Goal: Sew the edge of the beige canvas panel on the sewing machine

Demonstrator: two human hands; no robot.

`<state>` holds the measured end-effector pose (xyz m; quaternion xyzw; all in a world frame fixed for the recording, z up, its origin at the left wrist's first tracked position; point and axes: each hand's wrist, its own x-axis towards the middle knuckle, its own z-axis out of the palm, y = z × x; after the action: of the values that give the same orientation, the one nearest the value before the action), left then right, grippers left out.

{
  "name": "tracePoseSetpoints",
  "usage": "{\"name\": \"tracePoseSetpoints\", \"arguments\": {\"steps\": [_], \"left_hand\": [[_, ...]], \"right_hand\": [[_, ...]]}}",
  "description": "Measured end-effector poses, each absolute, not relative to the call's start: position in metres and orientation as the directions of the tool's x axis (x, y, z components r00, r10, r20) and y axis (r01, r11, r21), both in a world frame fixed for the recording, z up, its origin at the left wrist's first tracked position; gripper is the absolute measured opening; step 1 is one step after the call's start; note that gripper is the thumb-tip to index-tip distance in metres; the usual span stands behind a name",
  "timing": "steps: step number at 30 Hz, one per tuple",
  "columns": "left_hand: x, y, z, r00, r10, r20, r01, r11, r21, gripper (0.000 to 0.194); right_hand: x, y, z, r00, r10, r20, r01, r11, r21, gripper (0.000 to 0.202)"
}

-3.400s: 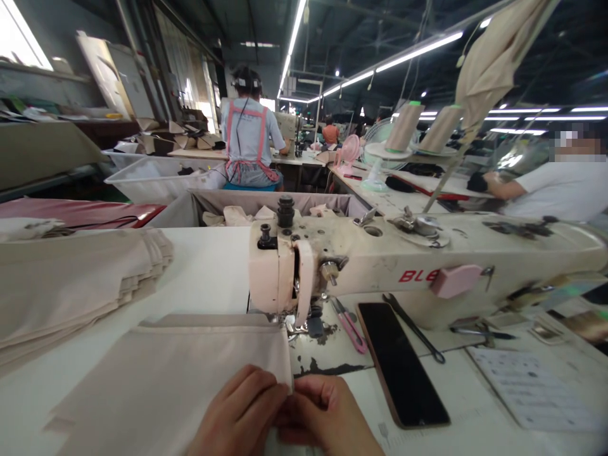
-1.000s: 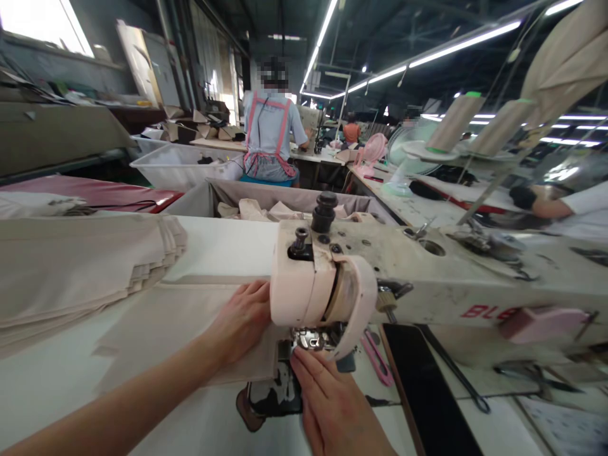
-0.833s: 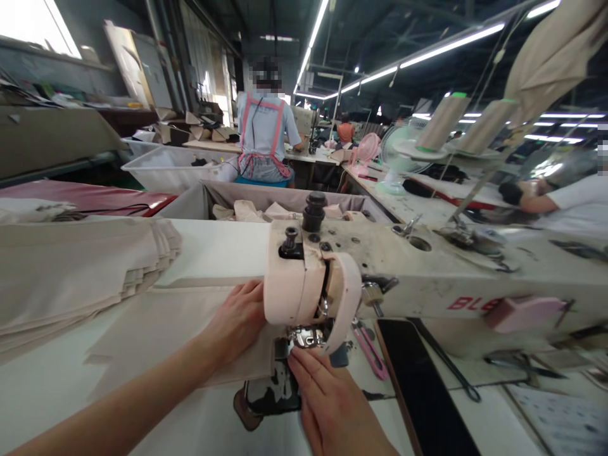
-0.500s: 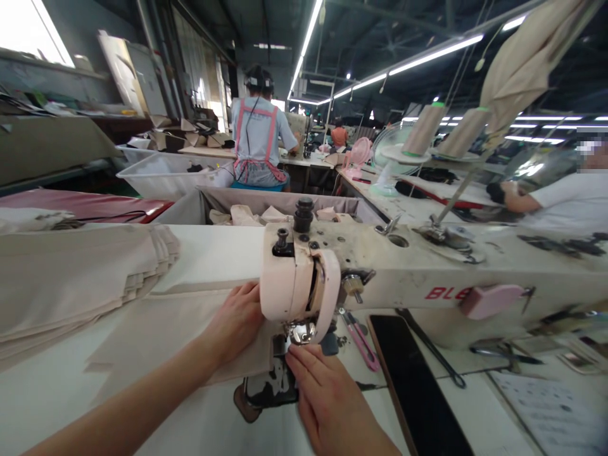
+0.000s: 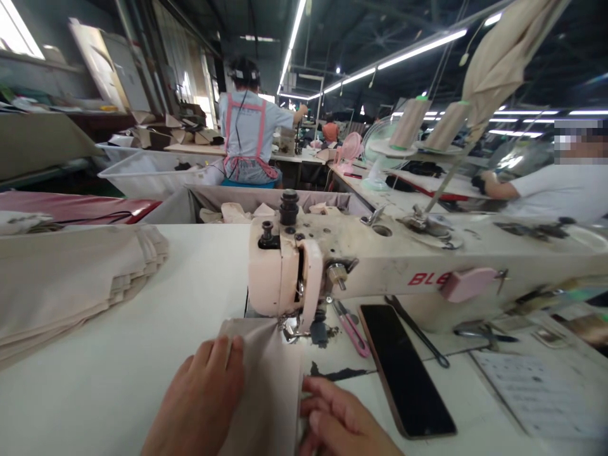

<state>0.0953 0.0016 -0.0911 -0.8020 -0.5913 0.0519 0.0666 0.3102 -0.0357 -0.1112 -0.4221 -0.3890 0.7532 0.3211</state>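
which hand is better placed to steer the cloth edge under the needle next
Probably the right hand: its fingers pinch the cloth at the edge that runs up to the needle. The left hand lies flat on the cloth's far side.

left hand (image 5: 197, 399) wrist cut off at bottom | needle hidden behind sewing machine head (image 5: 280, 275)
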Motion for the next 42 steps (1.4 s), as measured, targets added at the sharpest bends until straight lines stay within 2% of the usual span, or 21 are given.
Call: {"name": "tracePoseSetpoints", "arguments": {"steps": [2,4,6,7,9,14,20,31,42], "left_hand": [[0.102,0.009,-0.079,0.334,0.943,-0.014,0.942,-0.334,-0.025,0.042],[0.112,0.016,-0.071,0.407,0.913,0.032,0.884,-0.402,0.240,0.042],[0.123,0.023,-0.070,0.454,0.884,0.115,0.731,-0.443,0.519,0.038],[0.128,0.025,-0.073,0.458,0.878,0.141,0.651,-0.439,0.619,0.035],[0.134,0.030,-0.080,0.465,0.872,0.156,0.540,-0.418,0.730,0.026],[0.134,0.036,-0.097,0.404,0.906,0.130,0.480,-0.330,0.813,0.015],[0.132,0.039,-0.101,0.397,0.910,0.122,0.451,-0.308,0.838,0.013],[0.131,0.043,-0.108,0.373,0.926,0.049,0.385,-0.203,0.901,0.009],[0.137,0.043,-0.095,0.353,0.935,-0.007,0.386,-0.140,0.912,0.009]], "right_hand": [[0.306,-0.026,-0.109,-0.411,0.828,-0.380,-0.145,-0.471,-0.870,0.046],[0.302,-0.017,-0.110,-0.403,0.832,-0.381,-0.141,-0.467,-0.873,0.048],[0.298,-0.012,-0.111,-0.390,0.840,-0.377,-0.138,-0.458,-0.878,0.050],[0.297,-0.010,-0.112,-0.382,0.846,-0.373,-0.131,-0.449,-0.884,0.051],[0.296,-0.007,-0.111,-0.359,0.859,-0.365,-0.110,-0.427,-0.897,0.051],[0.300,0.001,-0.102,-0.279,0.885,-0.373,-0.057,-0.403,-0.913,0.044],[0.299,0.008,-0.100,-0.251,0.882,-0.400,-0.024,-0.418,-0.908,0.039],[0.298,0.009,-0.096,-0.201,0.911,-0.359,0.012,-0.364,-0.931,0.021],[0.298,0.010,-0.094,-0.212,0.912,-0.350,0.032,-0.351,-0.936,0.025]]}}
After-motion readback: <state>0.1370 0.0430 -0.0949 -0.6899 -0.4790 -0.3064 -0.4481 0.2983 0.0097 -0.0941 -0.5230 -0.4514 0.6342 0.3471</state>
